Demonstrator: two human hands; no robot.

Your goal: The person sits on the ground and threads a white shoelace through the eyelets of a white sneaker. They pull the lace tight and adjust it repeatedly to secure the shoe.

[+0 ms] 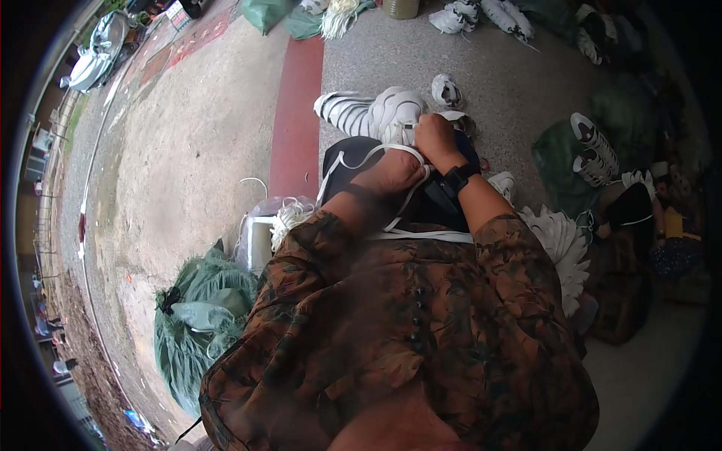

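Note:
My left hand lies over a dark cloth on my lap, with a white cord looped across it and running down toward my patterned shirt. My right hand, with a black watch on the wrist, is closed on the end of a stack of white ribbed pieces that lies on the ground in front of me. The two hands touch each other at the cord. My fingers are partly hidden.
A clear bag of white cord and a green net bag lie at my left. More white ribbed stacks and green bags sit at my right. A seated person is at the far right. A red stripe crosses the concrete.

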